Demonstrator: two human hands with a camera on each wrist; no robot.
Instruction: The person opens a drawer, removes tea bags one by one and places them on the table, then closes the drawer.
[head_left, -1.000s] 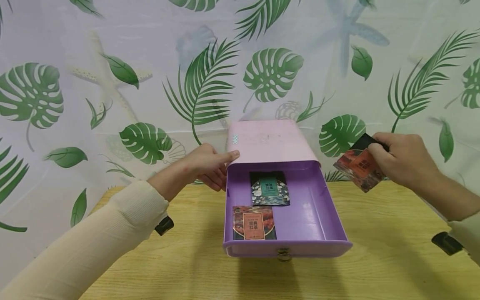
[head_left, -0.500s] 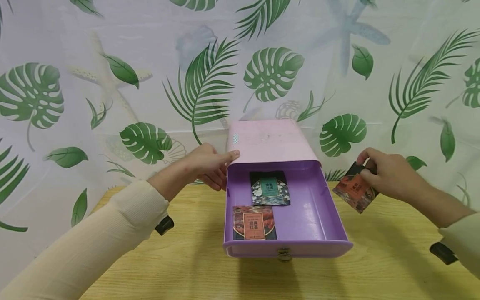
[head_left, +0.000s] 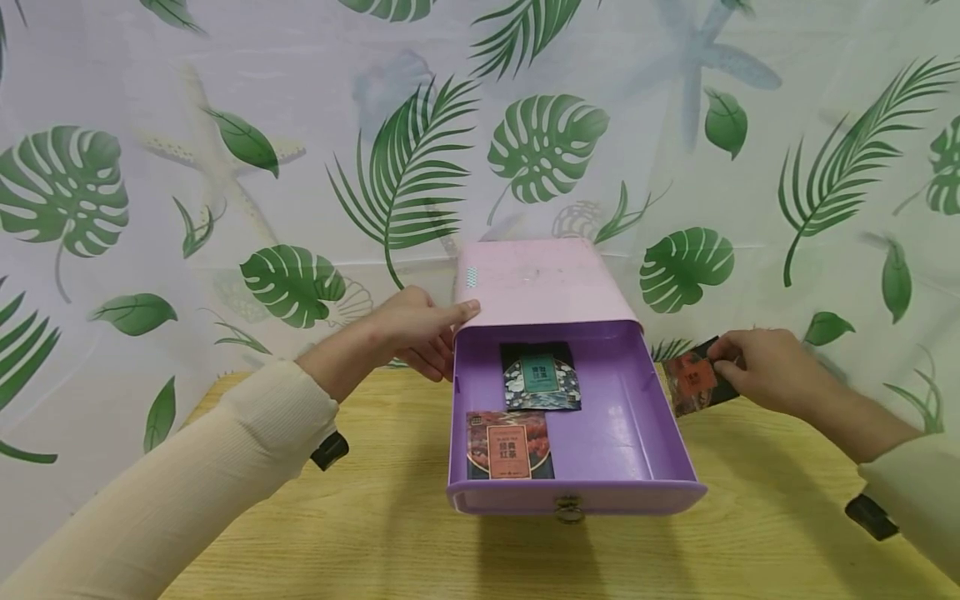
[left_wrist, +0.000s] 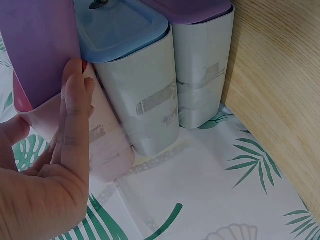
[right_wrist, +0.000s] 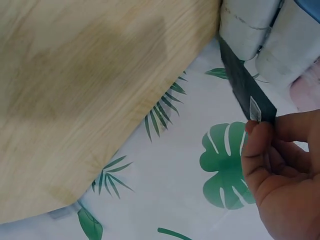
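Pulled out of the pink box (head_left: pixel 543 283) is a purple drawer (head_left: pixel 615 400). Inside it lie a green-labelled tea sachet (head_left: pixel 540 377) toward the back and a red tea sachet (head_left: pixel 510 446) at the front left. My left hand (head_left: pixel 416 327) holds the pink box's front left corner, thumb on top and fingers along the side. Between thumb and fingertips, my right hand (head_left: pixel 780 371) pinches another red tea sachet (head_left: pixel 693 383) by its edge, just right of the drawer wall. In the right wrist view the dark back of this sachet (right_wrist: pixel 245 82) shows nearly edge-on.
Below the purple drawer, the left wrist view shows a blue drawer (left_wrist: pixel 127 27) and another purple drawer (left_wrist: pixel 192 10) in pale housings. A small metal pull (head_left: pixel 568 508) hangs on the open drawer's front. The wooden table (head_left: pixel 360 500) ends at a leaf-patterned sheet (head_left: pixel 285 167).
My right hand has come down and left with its red sachet, now close beside the drawer's right wall. The left hand, the box and the two sachets in the drawer stay put.
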